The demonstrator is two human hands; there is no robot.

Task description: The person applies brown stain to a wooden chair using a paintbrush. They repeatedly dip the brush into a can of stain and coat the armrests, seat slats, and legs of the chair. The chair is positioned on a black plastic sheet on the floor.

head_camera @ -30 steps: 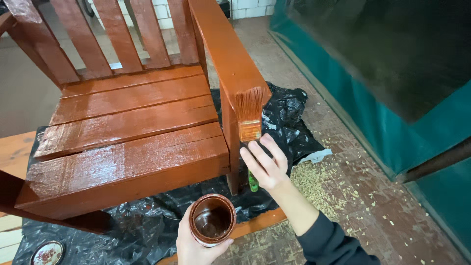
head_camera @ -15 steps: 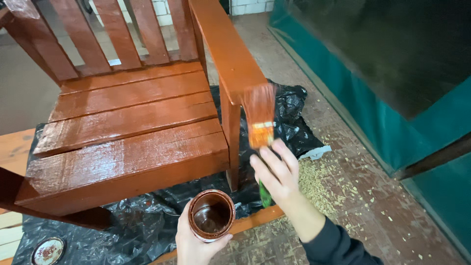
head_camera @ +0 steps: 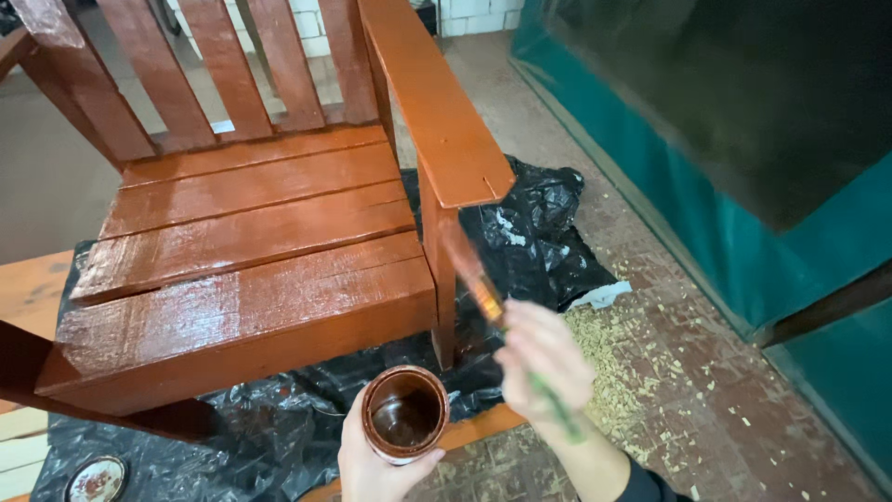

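The left hand (head_camera: 372, 460) wraps around a small round tin of dark brown stain (head_camera: 404, 414), held upright at the near edge, open top showing. The right hand (head_camera: 544, 367), blurred, is closed on a green-handled paintbrush (head_camera: 483, 288) whose bristles press against the front leg (head_camera: 444, 279) of the reddish-brown slatted wooden chair (head_camera: 251, 242), just below the armrest. The chair's seat gleams wet. It stands on crumpled black plastic sheeting (head_camera: 530, 223), with pale wood shavings (head_camera: 613, 353) scattered on the brick floor to the right. A round tin lid (head_camera: 96, 479) lies near left.
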